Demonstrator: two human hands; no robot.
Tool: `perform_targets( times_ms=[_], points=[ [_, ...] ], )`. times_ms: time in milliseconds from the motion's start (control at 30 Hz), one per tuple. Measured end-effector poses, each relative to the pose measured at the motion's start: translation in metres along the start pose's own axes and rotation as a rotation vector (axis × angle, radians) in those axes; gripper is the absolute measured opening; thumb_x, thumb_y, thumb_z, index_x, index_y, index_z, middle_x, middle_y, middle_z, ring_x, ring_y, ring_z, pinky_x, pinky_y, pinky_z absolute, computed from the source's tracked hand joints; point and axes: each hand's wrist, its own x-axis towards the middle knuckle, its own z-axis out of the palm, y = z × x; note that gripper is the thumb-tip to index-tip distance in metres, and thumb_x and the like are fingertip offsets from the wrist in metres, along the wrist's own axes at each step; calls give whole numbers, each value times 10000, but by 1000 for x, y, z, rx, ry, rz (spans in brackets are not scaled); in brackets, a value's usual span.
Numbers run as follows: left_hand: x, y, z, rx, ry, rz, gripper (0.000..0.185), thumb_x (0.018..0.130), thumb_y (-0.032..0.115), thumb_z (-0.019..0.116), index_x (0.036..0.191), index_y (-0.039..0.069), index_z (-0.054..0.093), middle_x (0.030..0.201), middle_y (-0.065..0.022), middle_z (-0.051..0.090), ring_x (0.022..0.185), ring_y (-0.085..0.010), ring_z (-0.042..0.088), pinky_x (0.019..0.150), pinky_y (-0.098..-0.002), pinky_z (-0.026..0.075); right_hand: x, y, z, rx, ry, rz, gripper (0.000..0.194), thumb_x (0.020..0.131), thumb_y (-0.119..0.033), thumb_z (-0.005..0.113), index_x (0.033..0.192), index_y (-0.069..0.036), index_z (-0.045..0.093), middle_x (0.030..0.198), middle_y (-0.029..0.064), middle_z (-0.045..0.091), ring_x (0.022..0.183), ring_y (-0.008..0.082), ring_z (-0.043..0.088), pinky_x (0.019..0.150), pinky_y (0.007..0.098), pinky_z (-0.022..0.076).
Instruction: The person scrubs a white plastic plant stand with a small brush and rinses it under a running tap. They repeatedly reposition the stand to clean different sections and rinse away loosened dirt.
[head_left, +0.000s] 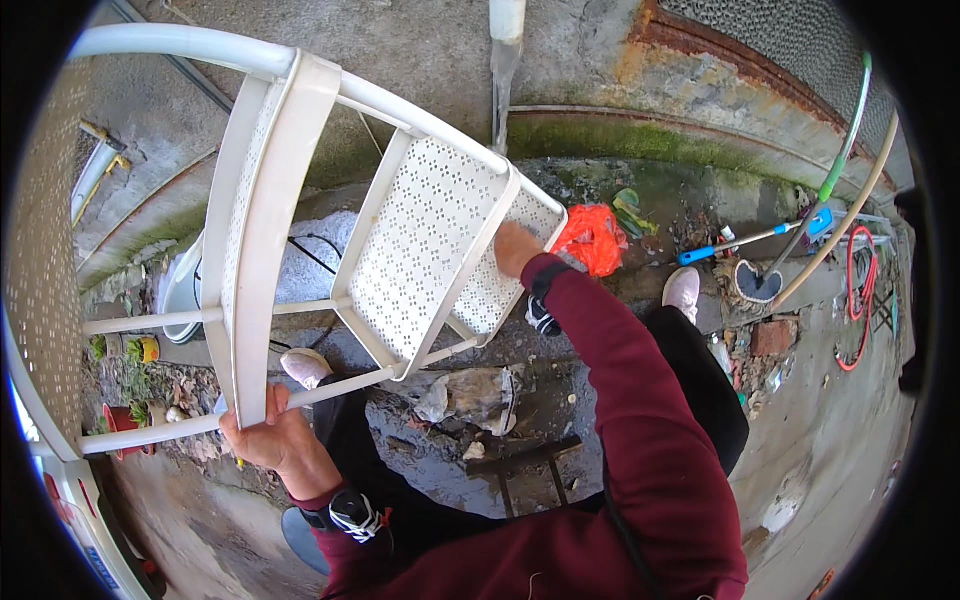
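A white multi-tier rack with perforated shelves (424, 247) is tilted across the space before me. My left hand (274, 435) grips its lower tube (337, 391) beside the end of a shelf's wide rim (266, 225). Past the middle shelf, my right hand (517, 251) reaches down to the perforated end shelf (487, 300). Its fingers are largely out of sight, so I cannot tell whether they hold anything. Just beyond that hand lies an orange-red plastic bag (592, 240).
A white downpipe (508, 22) comes down the wall above the rack. To the right are a blue-handled tool (739, 244), a green-gripped pole (836, 169), a wooden pole (840, 225), a brick (774, 337) and a red hose (855, 300). Potted plants (127, 424) and a bucket (176, 296) stand left.
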Motion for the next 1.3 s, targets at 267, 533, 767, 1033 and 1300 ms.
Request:
perform_targets(
  times_ms=[267, 533, 767, 1033, 1300],
  points=[
    [-4, 7, 8, 26, 11, -26, 208, 802, 240, 538, 652, 102, 496, 608, -23, 471, 455, -121, 358, 461, -262, 290, 11, 25, 15, -115, 67, -155, 372, 858, -105, 438, 1169, 82, 519, 1169, 234, 544, 1106, 370, 526, 960, 440, 410],
    [3, 9, -9, 25, -194, -76, 352, 788, 268, 562, 957, -41, 566, 850, -120, 554, 485, -105, 371, 466, -248, 294, 2, -6, 6, 97, 239, 100, 437, 837, -179, 476, 1189, 72, 540, 1246, 219, 510, 1166, 345, 485, 966, 423, 398],
    [0, 8, -7, 71, 10, -33, 210, 799, 234, 533, 631, 111, 501, 604, -22, 479, 454, -114, 357, 454, -264, 276, 9, 26, 6, -179, 368, -129, 431, 900, -149, 421, 1286, 28, 493, 1330, 178, 486, 1232, 316, 451, 1030, 407, 351],
    [-2, 0, 8, 38, 70, 18, 189, 768, 225, 553, 662, 80, 494, 586, -33, 491, 428, -120, 387, 426, -255, 316, -71, 14, -22, -70, 147, -91, 514, 922, -156, 377, 1422, -43, 339, 1435, 142, 398, 1349, 295, 329, 1117, 445, 238],
    [4, 8, -12, 84, 46, -9, 220, 803, 246, 541, 640, 130, 450, 619, -7, 469, 460, -115, 347, 467, -255, 278, -104, 13, -21, -417, -52, 4, 355, 844, -102, 482, 1188, -36, 543, 1271, 183, 487, 1196, 293, 464, 1016, 417, 369]
  ],
)
